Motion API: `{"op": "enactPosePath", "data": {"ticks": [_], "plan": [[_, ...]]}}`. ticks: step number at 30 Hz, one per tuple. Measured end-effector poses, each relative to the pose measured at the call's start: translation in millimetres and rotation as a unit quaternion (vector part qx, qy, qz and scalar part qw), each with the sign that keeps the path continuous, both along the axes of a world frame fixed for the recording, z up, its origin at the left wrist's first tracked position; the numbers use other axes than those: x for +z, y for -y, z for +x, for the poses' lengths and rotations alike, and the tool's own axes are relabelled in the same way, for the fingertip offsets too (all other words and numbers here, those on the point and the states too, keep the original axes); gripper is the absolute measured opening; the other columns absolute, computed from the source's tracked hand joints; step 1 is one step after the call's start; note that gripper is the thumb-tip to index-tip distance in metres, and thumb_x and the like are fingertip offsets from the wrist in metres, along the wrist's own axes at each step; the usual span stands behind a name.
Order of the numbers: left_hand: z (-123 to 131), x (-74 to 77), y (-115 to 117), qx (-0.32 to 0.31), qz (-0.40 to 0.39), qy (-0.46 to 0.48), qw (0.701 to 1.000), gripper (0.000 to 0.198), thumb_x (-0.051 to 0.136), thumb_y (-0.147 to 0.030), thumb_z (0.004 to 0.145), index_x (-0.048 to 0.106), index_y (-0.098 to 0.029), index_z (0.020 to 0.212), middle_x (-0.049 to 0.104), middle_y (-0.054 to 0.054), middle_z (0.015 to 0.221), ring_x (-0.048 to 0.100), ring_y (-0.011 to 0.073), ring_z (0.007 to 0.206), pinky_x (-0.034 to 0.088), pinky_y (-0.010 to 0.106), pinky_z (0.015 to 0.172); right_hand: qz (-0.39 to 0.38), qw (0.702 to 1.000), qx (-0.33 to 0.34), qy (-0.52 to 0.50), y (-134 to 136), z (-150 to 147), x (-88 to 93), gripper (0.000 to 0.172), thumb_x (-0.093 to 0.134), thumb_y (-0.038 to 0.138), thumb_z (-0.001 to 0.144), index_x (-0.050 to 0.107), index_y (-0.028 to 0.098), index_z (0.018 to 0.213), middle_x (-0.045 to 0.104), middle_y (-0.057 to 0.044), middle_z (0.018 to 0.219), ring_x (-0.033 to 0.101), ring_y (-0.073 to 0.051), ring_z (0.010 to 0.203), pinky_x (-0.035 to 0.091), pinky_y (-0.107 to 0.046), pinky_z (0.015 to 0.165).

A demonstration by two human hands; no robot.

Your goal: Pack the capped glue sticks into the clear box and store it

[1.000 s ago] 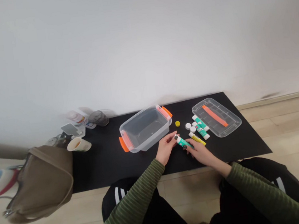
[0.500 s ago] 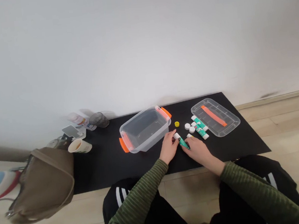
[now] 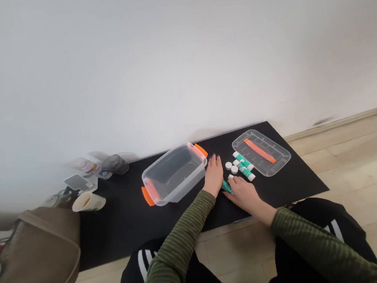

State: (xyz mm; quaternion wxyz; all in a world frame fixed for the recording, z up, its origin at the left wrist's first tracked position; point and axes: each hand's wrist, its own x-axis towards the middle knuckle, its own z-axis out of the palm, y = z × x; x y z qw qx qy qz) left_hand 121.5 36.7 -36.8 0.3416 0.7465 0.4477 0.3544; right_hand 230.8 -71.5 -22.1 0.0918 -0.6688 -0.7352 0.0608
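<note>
My left hand (image 3: 214,175) lies stretched out flat on the black mat (image 3: 292,184), just right of the clear plastic box (image 3: 173,174) with orange handles. It covers the spot beside the box's right handle and shows nothing in its fingers. My right hand (image 3: 244,194) rests on the mat close beside it, fingers closed on a green glue stick (image 3: 226,186) whose end peeks out between the two hands. Two white caps (image 3: 231,167) and more green glue sticks (image 3: 245,167) lie just beyond my right hand. The clear lid (image 3: 261,151) with an orange strip lies further right.
At the mat's left end stand a paper cup (image 3: 88,201), a dark glass (image 3: 114,164), a small bottle (image 3: 85,164) and a phone-like slab (image 3: 76,182). A brown bag (image 3: 35,259) sits on the wooden floor at far left. A white wall runs behind the mat.
My left hand let go of the stick's end and stretched forward flat beside the box, now covering where the yellow cap lay. My right hand lowered the glue stick to the mat. The view shifted right.
</note>
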Motion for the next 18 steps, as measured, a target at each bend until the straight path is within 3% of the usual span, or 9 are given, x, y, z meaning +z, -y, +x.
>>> {"op": "enactPosePath", "data": {"ticks": [4,7,10,14,18], "plan": [[7,13.0,-5,0.007,-0.007,-0.193,0.981,0.035,0.042,0.003,0.081,0.061,-0.011,0.106,0.058,0.022,0.12,0.051,0.0312,0.123,0.037,0.048,0.106,-0.006,1.0,0.01,-0.013,5,5,4.8,0.024,0.061,0.039,0.088,0.056,0.02,0.102,0.067,-0.011,0.102,0.061,-0.024,0.096,0.042,-0.027,0.064],[3,26.6,-1,-0.004,0.013,-0.243,0.97,0.026,0.042,0.002,0.083,0.061,-0.013,0.094,0.059,0.019,0.108,0.055,0.03,0.111,0.043,0.044,0.098,-0.022,1.0,0.012,-0.014,6,6,1.7,0.02,0.058,0.035,0.088,0.056,0.02,0.102,0.068,-0.011,0.098,0.064,-0.023,0.09,0.04,-0.027,0.061],[-8,42.1,13,-0.017,0.073,-0.286,0.955,0.028,0.042,0.0,0.085,0.061,-0.016,0.098,0.059,0.015,0.108,0.055,0.0262,0.106,0.044,0.038,0.093,-0.03,0.999,0.014,-0.019,3,1,-2.9,0.019,0.053,0.034,0.092,0.056,0.019,0.103,0.069,-0.011,0.093,0.066,-0.023,0.083,0.039,-0.028,0.059],[-32,60.5,43,-0.042,0.079,-0.218,0.972,0.024,0.047,-0.011,0.09,0.062,-0.019,0.107,0.062,0.011,0.109,0.059,0.0239,0.102,0.046,0.036,0.091,-0.029,0.999,0.01,-0.012,-6,-9,-4.4,0.019,0.052,0.033,0.094,0.057,0.017,0.104,0.069,-0.011,0.091,0.067,-0.022,0.082,0.041,-0.027,0.059],[-55,62.1,67,-0.011,-0.048,-0.046,0.998,0.016,0.059,-0.017,0.085,0.064,-0.021,0.099,0.068,0.008,0.102,0.064,0.0199,0.089,0.051,0.034,0.085,-0.012,1.0,-0.004,-0.005,-14,-5,0.0,0.021,0.051,0.035,0.096,0.06,0.017,0.101,0.068,-0.011,0.092,0.066,-0.023,0.087,0.042,-0.027,0.06]]}}
